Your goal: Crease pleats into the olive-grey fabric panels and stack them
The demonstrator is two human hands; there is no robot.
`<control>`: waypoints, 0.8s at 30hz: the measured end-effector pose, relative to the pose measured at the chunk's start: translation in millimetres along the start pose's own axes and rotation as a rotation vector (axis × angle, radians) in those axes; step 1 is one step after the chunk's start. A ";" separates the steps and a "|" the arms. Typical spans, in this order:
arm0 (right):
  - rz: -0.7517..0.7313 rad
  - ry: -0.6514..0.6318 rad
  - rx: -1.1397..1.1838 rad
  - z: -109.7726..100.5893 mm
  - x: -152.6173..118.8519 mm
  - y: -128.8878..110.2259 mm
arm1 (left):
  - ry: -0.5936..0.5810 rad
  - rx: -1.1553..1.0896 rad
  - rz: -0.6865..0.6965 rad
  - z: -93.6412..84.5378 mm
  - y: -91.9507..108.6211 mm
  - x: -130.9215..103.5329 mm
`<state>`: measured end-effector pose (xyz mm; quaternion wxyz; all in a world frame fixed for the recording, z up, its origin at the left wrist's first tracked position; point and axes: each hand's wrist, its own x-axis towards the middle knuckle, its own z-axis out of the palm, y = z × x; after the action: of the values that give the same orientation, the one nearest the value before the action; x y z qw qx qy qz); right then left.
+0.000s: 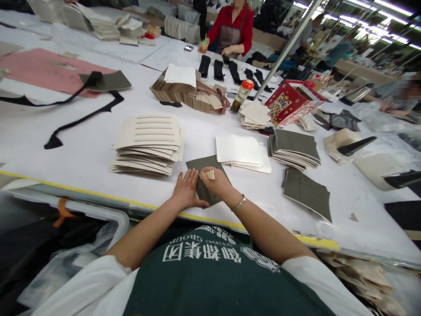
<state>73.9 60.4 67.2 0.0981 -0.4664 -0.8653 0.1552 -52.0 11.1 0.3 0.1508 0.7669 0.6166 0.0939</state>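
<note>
Pressing down with open fingers, the left hand (187, 188) rests on the left part of a dark sheet (206, 161), its thumb reaching over the lower corner. The right hand (215, 181) is on the same sheet, its grip closed around a small cream piece (209, 174) that pokes out between the fingers; what its other end looks like is hidden. A bracelet (239, 203) circles the right wrist. The dark sheet lies tilted on the white table (88, 158), near its yellow-edged front side, between a tall pile of cream sheets (148, 131) on the left and a low pile of white sheets (241, 149) just beyond it on the right. Farther right are a pile of dark sheets (296, 142) and, nearer the front, a few more dark sheets (306, 193). Behind these stand a jar with an orange lid (241, 97) and a red box (289, 103). A brown bundle (187, 92) sits left of the jar, and a black strap (82, 115) curls at the far left. Across the table, a person in red (237, 30) is beside several black strips (219, 70).
</note>
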 end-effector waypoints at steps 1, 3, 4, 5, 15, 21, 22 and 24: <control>0.003 -0.062 -0.016 -4.6 -11.6 0.0 | -0.005 -0.008 -0.001 -1.1 -1.1 0.1; 0.004 -0.185 -0.055 -13.1 -29.6 -0.1 | -0.026 -0.029 0.024 -4.6 -5.9 0.8; -0.003 -0.236 -0.075 -15.6 -32.6 -0.6 | -0.041 -0.042 0.046 -7.0 -9.3 1.4; -0.010 -0.263 -0.095 -16.5 -30.5 -1.5 | -0.057 -0.056 0.071 -9.6 -12.9 2.1; 0.043 -0.173 0.068 -11.9 -5.6 -4.3 | -0.045 -0.124 0.087 -15.6 -23.8 2.5; 0.187 -0.248 0.363 -10.6 -18.6 9.3 | -0.097 -0.162 0.125 -20.8 -31.7 5.2; 0.158 -0.143 0.334 -6.2 -9.4 6.8 | -0.091 -0.171 0.114 -20.7 -33.0 6.5; 0.097 -0.003 0.252 2.2 8.5 -1.3 | -0.046 -0.175 0.049 -18.6 -33.5 9.0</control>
<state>67.6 66.5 65.8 0.1469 -0.4915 -0.8155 0.2681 -86.8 28.6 5.8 0.2288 0.7676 0.5836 0.1335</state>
